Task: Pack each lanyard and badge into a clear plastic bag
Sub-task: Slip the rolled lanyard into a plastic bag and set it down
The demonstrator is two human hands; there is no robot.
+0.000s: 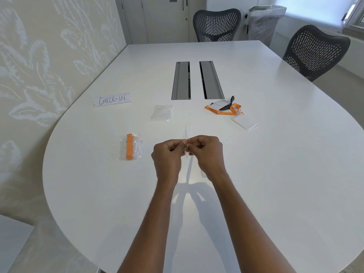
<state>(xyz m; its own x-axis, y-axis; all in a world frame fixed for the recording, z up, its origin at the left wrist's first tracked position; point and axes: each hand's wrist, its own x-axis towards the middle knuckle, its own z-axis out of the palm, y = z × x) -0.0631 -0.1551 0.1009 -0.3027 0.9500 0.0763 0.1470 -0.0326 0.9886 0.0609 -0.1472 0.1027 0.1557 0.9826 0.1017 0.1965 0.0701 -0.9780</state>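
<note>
My left hand (167, 154) and my right hand (208, 152) meet above the table's middle and both pinch a clear plastic bag (186, 134), seen edge-on between the fingertips. To the left lies a packed clear bag (130, 146) with a folded orange lanyard inside. A spare empty clear bag (162, 112) lies farther back. At the right, a loose orange lanyard (232, 109) lies with a white badge (244, 123), a second white badge (217, 105) and a black strap (229, 104).
A white oval table (275, 174) holds everything. A "CHECK-IN" paper sign (112, 99) stands at the back left. Two grey cable troughs (181, 80) are set into the table's middle. Two dark mesh chairs (216, 24) stand at the far side.
</note>
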